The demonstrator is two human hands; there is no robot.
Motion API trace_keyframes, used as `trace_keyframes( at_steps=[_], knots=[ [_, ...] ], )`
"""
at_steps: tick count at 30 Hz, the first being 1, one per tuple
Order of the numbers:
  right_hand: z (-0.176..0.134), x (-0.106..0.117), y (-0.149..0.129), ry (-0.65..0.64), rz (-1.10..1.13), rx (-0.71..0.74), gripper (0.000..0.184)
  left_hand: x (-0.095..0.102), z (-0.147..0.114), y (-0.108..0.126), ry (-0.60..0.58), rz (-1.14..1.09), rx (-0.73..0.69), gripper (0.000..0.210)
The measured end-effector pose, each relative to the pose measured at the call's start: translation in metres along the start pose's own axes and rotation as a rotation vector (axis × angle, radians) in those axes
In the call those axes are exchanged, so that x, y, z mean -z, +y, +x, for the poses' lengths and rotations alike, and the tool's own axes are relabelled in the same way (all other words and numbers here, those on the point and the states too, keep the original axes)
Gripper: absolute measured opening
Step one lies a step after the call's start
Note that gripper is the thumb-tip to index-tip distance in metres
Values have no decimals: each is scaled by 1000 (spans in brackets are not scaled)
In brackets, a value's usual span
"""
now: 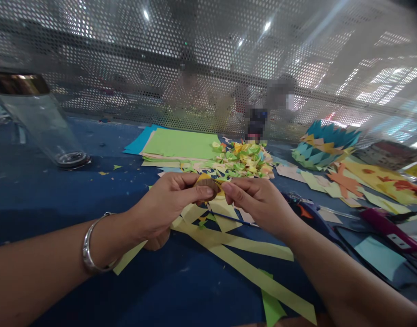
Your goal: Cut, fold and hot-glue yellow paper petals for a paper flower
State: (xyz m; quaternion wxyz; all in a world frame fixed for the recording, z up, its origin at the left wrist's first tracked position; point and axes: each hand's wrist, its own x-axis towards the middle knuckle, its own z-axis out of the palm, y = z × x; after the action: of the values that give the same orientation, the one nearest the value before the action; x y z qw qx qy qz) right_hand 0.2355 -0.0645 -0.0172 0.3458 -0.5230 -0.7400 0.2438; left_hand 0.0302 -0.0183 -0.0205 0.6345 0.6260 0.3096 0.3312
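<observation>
From the head view, the left hand (pixel 167 200) and right hand (pixel 259 200) both pinch a small folded yellow paper piece (pixel 208 185) between fingertips, held just above the blue table (pixel 58 200). It looks light, thin and easily creased — best held at its folded edges, gently, over the yellow strips (pixel 249 259).

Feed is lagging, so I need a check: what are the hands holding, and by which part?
Both hands, left and right, pinch one small folded yellow paper piece between fingertips, a grip on its opposite side edges.
</observation>
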Motion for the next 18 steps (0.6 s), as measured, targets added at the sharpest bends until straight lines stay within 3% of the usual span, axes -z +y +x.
trace_keyframes(
  at_steps=[18],
  knots=[
    [1, 1, 0, 18, 8, 51, 48, 4, 2, -4, -5, 122, -73, 14]
  ],
)
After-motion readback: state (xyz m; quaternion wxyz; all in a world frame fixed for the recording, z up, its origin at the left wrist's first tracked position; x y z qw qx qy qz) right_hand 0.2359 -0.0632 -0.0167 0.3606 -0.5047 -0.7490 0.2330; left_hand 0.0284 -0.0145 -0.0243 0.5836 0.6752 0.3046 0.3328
